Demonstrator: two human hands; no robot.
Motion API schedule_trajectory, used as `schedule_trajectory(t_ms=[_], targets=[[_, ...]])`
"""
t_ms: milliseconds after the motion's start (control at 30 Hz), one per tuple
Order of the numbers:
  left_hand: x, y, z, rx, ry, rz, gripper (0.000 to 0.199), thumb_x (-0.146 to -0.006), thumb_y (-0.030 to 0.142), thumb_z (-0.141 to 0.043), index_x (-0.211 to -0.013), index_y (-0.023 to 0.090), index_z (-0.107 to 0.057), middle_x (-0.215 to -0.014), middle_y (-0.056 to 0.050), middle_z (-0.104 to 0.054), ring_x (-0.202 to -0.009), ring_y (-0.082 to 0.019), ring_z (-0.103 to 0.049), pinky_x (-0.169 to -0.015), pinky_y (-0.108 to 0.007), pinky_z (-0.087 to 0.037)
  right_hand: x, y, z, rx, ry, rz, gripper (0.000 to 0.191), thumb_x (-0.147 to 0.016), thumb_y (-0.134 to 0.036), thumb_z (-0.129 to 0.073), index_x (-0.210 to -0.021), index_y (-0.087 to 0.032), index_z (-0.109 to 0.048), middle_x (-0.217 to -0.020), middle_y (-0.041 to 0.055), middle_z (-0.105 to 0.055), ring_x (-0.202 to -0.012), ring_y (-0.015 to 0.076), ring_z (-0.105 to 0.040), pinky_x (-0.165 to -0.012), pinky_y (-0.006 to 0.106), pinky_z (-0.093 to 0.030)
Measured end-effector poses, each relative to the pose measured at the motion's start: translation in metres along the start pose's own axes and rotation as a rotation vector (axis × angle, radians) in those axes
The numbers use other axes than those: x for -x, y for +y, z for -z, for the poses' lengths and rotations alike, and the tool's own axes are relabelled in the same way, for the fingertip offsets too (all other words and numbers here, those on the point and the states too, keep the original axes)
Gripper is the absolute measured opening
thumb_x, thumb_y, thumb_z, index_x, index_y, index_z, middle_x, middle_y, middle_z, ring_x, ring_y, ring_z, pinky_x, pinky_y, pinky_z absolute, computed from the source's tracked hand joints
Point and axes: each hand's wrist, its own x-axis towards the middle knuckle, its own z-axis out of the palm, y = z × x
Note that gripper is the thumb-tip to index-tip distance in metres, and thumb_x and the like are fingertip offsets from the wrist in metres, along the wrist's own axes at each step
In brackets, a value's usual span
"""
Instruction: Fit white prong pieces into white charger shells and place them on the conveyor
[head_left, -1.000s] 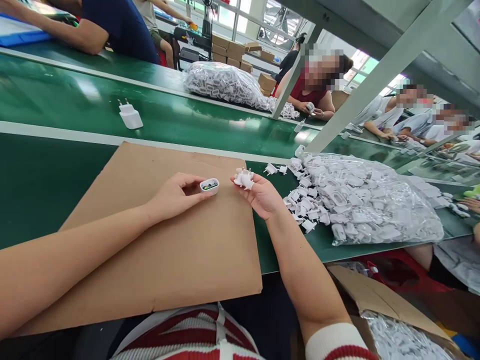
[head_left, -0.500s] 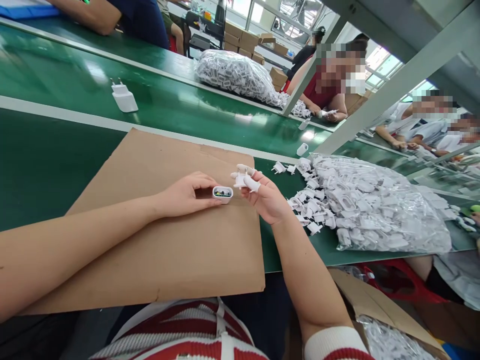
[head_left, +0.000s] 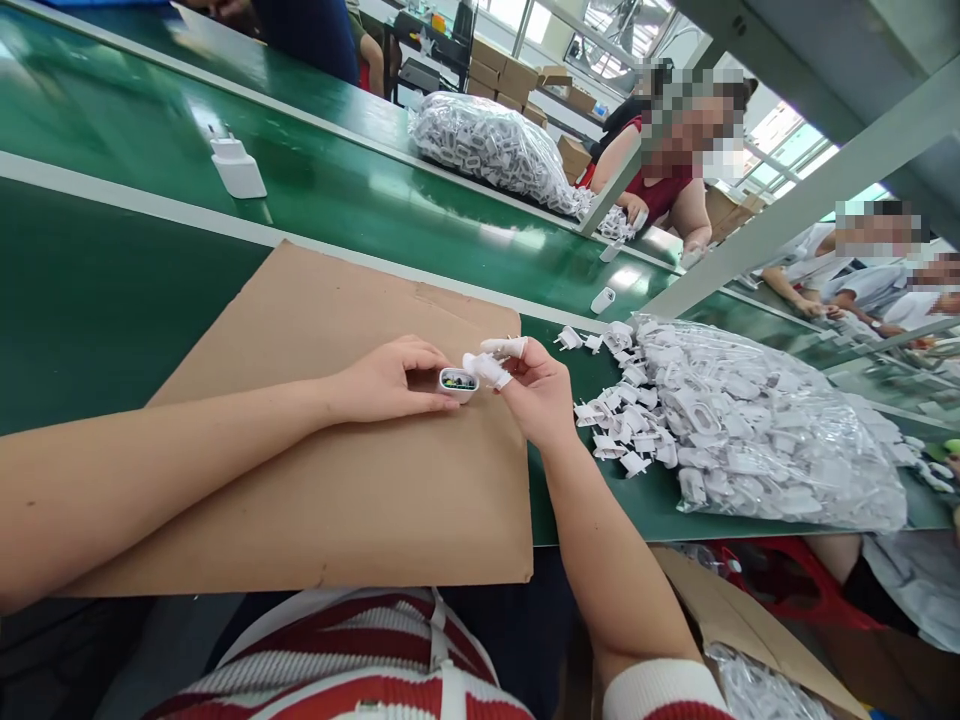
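Over the brown cardboard sheet, my left hand grips a white charger housing between thumb and fingers. The housing's open end faces up toward me and shows circuit parts inside. White covers wrap the thumb and a finger of my right hand, which is right beside the housing. Its fingers are pinched round a white plug cap, mostly hidden by the fingertips, with its pins just visible. Loose white plug caps lie to the right of my right hand.
A clear bag of white plug caps lies at right. A finished-looking charger and another housing sit on the green belt. A slanted metal post crosses the upper right. Several people sit across the belt.
My right hand has turned the plug cap and brought it closer to the housing. The view has shifted slightly, and the person in red has moved their hands apart.
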Motion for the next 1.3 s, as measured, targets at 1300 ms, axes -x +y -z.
schedule_trajectory(t_ms=[1300], targets=[[0.002, 0.006, -0.005, 0.050, 0.057, 0.063, 0.033, -0.080, 0.056, -0.076, -0.090, 0.025, -0.079, -0.099, -0.003, -0.071, -0.099, -0.022, -0.063, -0.084, -0.030, -0.050, -0.016, -0.029, -0.009, 0.901, -0.275, 0.375, 0.029, -0.064, -0.003, -0.051, -0.081, -0.024, -0.062, -0.082, -0.0007, -0.068, -0.089, 0.0213, -0.059, -0.108, 0.040, -0.034]])
